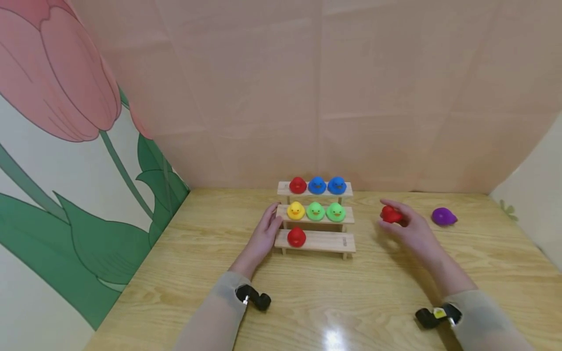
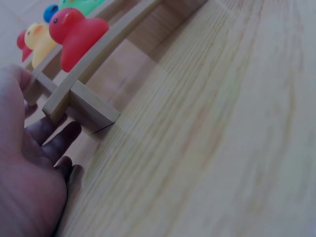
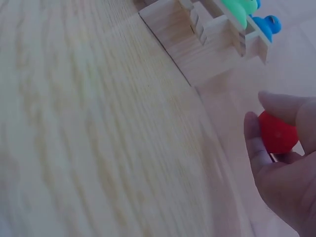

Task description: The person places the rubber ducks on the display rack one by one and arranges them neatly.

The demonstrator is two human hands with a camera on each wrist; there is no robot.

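Note:
A three-tier wooden rack [image 1: 325, 241] stands on the table. My left hand [image 1: 263, 231] is at its left end, thumb and fingers gripping the end of the middle tier. To the right of the rack, my right hand [image 1: 410, 225] pinches a red rubber duck [image 1: 391, 214] between thumb and fingers, above the table. On the top tier sit a red duck [image 1: 297, 185] and two blue ducks [image 1: 317, 185]. The middle tier bears a yellow duck [image 1: 296, 210] and two green ducks [image 1: 315, 211]. Another red duck [image 1: 296, 237] sits at the left of the bottom tier.
A purple duck [image 1: 444, 217] lies on the wooden table [image 1: 316, 297], right of my right hand. Behind the table hangs a plain pinkish-brown cloth [image 1: 316, 97]. A wall with a painted tulip [image 1: 57, 73] borders the left side, and a white wall [image 1: 537, 190] the right.

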